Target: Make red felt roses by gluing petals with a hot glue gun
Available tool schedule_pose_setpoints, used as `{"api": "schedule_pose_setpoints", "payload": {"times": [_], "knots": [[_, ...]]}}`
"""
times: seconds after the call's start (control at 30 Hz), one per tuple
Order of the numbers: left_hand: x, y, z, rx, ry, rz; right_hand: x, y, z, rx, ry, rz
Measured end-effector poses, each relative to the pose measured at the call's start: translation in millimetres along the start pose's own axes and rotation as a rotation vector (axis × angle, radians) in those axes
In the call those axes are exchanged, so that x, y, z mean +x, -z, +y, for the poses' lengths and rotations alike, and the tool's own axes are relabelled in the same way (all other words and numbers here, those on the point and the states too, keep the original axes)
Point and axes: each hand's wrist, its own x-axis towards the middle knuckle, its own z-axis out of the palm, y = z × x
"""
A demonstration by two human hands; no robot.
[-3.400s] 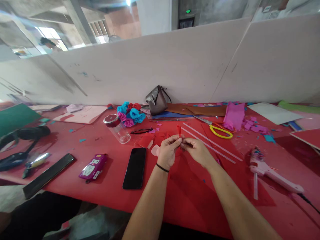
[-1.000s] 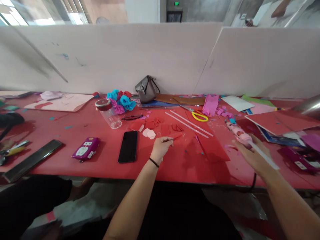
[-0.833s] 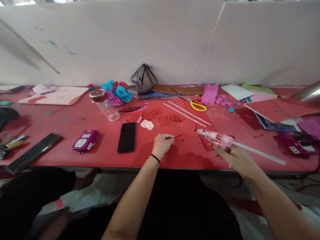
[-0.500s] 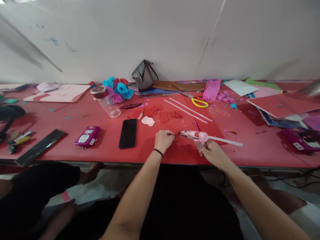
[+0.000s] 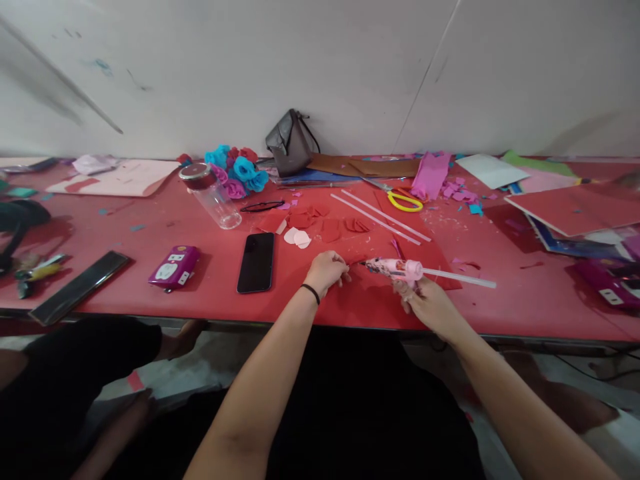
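Observation:
My right hand (image 5: 425, 303) is wrapped round the handle of a pink patterned glue gun (image 5: 393, 268), its nozzle pointing left. A long clear glue stick (image 5: 463, 277) sticks out of the gun's back end. Just left of the nozzle, my left hand (image 5: 327, 272) pinches a small red paper piece (image 5: 357, 261); its exact shape is hard to make out against the red sheet (image 5: 365, 307) below. Beyond my hands lie several cut red paper pieces (image 5: 330, 230) and pale pink petal shapes (image 5: 299, 237).
Two spare glue sticks (image 5: 377, 217) and yellow-handled scissors (image 5: 405, 201) lie farther back. A phone (image 5: 256, 262), clear bottle (image 5: 215, 200), paper flowers (image 5: 243, 172) and purple power socket box (image 5: 175, 268) are to the left. Layered boards (image 5: 575, 207) stand right. Another person's leg (image 5: 85, 360) shows at lower left.
The glue gun has shifted slightly right with my right hand. My left hand has turned a little, and the red paper piece now shows between its fingers and the nozzle.

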Motion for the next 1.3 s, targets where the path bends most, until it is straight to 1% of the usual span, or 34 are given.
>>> {"api": "schedule_pose_setpoints", "payload": {"times": [0.17, 0.3, 0.53, 0.6, 0.67, 0.73, 0.8, 0.93, 1.03, 1.1, 1.2, 1.27, 1.3], "knots": [[-2, 4.7, 8, -0.037, 0.077, -0.039, 7, -3, -2, 0.008, 0.001, -0.006], [1, 12.1, 10, -0.085, 0.131, -0.109, 10, -5, -5, 0.021, 0.000, 0.006], [10, 31.5, 11, -0.333, 0.308, -0.249, 10, -3, -13, 0.042, 0.003, 0.011], [10, 36.2, 9, -0.410, 0.307, -0.269, 10, -3, -13, 0.092, 0.007, 0.017], [6, 38.9, 7, -0.504, 0.255, -0.268, 11, -4, -12, 0.159, 0.006, 0.024], [2, 39.4, 6, -0.594, 0.189, -0.251, 11, -5, -11, 0.218, 0.006, 0.033], [-2, 37.7, 4, -0.666, 0.157, -0.238, 10, -7, -11, 0.266, 0.012, 0.042], [-11, 30.0, 1, -0.789, 0.164, -0.221, 5, -8, -13, 0.336, 0.035, 0.065], [-17, 21.3, -2, -0.832, 0.174, -0.192, -1, -6, -17, 0.343, 0.061, 0.096], [-21, 14.5, -3, -0.807, 0.135, -0.106, -5, -4, -18, 0.331, 0.074, 0.119], [-28, 4.7, -5, -0.718, 0.002, 0.070, -10, -1, -17, 0.314, 0.098, 0.128], [-33, -0.2, -5, -0.687, -0.089, 0.138, -12, 0, -16, 0.301, 0.124, 0.120], [-35, -2.0, -5, -0.684, -0.122, 0.152, -13, 0, -15, 0.293, 0.137, 0.116]]}}
